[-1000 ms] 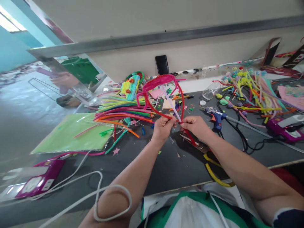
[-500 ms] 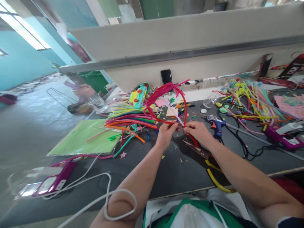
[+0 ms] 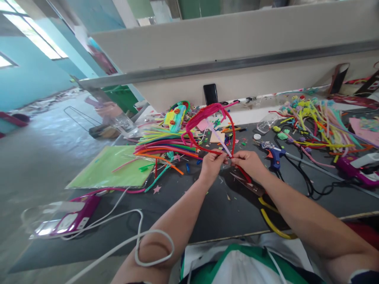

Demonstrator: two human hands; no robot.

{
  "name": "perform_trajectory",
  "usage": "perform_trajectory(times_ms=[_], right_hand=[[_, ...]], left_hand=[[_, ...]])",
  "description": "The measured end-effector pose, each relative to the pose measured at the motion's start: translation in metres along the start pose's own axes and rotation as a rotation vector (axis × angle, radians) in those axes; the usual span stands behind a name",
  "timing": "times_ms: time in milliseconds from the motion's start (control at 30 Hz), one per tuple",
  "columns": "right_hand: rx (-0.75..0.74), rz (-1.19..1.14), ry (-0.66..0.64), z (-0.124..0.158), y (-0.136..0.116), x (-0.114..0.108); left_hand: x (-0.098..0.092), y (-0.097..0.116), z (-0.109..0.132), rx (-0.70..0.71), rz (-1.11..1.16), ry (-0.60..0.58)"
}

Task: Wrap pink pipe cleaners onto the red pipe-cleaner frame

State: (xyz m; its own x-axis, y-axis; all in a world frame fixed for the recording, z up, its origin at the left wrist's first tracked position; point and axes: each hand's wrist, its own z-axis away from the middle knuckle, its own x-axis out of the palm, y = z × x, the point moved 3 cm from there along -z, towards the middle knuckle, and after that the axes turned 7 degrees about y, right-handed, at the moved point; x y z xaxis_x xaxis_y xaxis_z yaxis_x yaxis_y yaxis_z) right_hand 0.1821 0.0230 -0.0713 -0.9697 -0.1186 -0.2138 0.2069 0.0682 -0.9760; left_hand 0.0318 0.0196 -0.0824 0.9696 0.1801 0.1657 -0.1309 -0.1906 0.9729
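1. Head view: I see a fuzzy red-and-pink loop (image 3: 204, 115) raised over the middle of the desk (image 3: 216, 221), upright but leaning, with a pale strip (image 3: 219, 138) running across it to the fingers.
2. My left hand (image 3: 213, 165) and right hand (image 3: 248, 162) each keep a narrow, pinched grip on the loop's lower end, just beside one another.
3. Over the last second my view has swung up and to the left, so more of the room shows beyond the partition (image 3: 183, 47). The pink band looks slightly turned, while both grips have stayed at the same crossing. I judge this as steadying or adjusting that point, with little headway in the work yet.
4. Below the fingers a red tail (image 3: 245, 174) slants down toward the scissors (image 3: 276, 228), which lie partly under my right forearm, so I cannot see them whole.
5. My fingertips cover the crossing itself; whether the strands are twisted, glued or only pressed together I cannot tell.
6. Further out, a blue glue gun (image 3: 276, 157) lies to the right, coloured stems (image 3: 166, 148) to the left and a phone (image 3: 210, 94) leans at the back.
7. At the right edge a purple device (image 3: 359, 169) is cut off, and scraps behind the loop are too small to sort out.
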Motion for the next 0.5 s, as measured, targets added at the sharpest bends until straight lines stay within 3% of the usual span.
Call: perform_trajectory(times_ms=[500], right_hand=[[-0.019,-0.034,0.054,0.0004,-0.0059,-0.0043]], left_hand=[[-0.0032,-0.0027,-0.0023,0.002,0.111,0.045]])
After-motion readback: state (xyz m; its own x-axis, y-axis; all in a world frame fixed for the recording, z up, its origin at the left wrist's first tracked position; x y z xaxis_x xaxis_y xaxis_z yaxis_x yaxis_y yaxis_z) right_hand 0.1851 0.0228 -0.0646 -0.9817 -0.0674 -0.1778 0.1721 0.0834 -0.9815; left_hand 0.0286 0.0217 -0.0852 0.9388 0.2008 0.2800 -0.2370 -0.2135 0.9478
